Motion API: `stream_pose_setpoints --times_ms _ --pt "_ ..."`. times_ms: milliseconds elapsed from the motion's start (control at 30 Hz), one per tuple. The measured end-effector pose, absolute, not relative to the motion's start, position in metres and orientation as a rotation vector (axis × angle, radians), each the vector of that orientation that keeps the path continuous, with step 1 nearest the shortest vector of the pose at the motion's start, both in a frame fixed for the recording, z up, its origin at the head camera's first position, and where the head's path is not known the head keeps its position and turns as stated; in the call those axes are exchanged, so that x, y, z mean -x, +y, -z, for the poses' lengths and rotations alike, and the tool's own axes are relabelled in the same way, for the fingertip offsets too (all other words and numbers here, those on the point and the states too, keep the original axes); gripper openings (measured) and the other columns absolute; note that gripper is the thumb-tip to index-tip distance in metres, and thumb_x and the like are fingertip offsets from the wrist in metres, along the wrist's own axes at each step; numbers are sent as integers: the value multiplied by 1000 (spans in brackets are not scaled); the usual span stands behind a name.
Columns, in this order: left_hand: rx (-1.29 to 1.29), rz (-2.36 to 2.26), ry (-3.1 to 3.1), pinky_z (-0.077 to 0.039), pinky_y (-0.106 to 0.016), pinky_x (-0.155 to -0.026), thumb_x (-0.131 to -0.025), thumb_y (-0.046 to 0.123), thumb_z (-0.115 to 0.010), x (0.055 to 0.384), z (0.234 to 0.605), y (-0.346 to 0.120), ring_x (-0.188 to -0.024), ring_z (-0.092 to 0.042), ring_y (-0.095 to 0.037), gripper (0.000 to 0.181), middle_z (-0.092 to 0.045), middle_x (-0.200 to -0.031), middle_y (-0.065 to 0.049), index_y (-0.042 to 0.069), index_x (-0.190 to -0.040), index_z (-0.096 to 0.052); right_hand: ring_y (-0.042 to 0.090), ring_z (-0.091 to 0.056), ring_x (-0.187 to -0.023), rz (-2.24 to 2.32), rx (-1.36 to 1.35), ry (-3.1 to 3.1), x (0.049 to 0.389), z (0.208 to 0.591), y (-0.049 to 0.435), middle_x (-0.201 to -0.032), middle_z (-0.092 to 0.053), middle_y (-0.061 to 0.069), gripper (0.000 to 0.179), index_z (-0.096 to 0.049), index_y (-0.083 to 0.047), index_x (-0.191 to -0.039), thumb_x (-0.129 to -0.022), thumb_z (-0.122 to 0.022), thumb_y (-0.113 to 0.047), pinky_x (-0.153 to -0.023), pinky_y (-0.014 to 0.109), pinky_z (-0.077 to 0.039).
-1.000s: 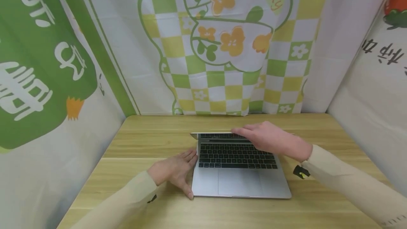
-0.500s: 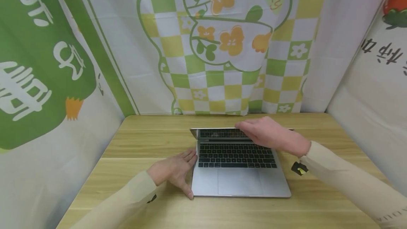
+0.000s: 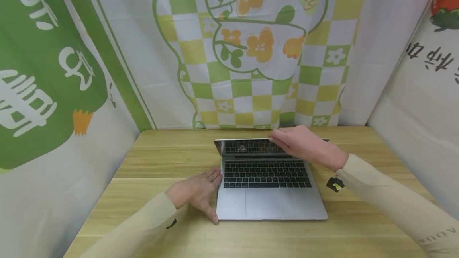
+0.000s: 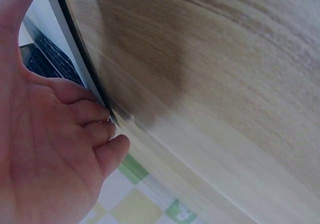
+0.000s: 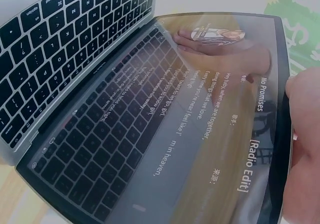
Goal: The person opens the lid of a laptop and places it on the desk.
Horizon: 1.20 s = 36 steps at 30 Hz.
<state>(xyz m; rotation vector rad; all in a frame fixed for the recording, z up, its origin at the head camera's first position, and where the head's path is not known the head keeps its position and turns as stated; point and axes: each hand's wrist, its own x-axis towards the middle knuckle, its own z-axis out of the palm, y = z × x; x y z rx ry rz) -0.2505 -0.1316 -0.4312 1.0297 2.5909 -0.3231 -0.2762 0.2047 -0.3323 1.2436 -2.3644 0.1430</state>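
A silver laptop lies on the wooden table with its keyboard toward me. Its lid is raised and leans back. My right hand grips the lid's top edge, right of the middle; in the right wrist view its fingers are at the screen's rim. The screen shows lines of white text and mirrors the keyboard. Along the laptop's left side rests my left hand, thumb at the front corner and fingers touching the side edge. The left wrist view shows those fingers slightly bent against that edge.
The light wooden table extends on all sides of the laptop. Behind it hangs a green and yellow checked curtain. White printed cloth walls stand at the left and right.
The lid has risen and its top edge has moved away from me, so more of the screen shows. My right hand has moved up with it. The left hand has stayed in place.
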Motion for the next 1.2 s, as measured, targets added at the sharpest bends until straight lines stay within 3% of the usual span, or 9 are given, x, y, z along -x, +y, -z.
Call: stream_pose_setpoints --times_ms 133,400,1200 --pt "-1032 325 2589 -20 -39 -124 -59 90 -61 250 431 -131 -153 -15 -33 137 -14 -163 -20 1 -155 -21 2 -35 -50 -137 -1223 -2376 278 331 203 -61 -45 -10 8 -59 -15 -89 -96 -62 -15 -48 20 -38" --pt "-1022 319 2590 -20 -40 -124 -58 90 -61 251 432 -131 -153 -15 -33 138 -13 -164 -19 2 -155 -20 2 -32 -49 -151 -1153 -2444 283 325 201 -59 -39 -9 20 -51 -16 -81 -98 -61 -19 -49 20 -36" --pt "-986 317 2577 -19 -38 -125 -57 90 -63 251 431 -130 -153 -12 -30 139 -10 -165 -17 2 -156 -19 7 -32 -44 -280 -902 -2663 299 314 202 -54 -40 -6 33 -49 -19 -75 -101 -52 -38 -48 24 -31"
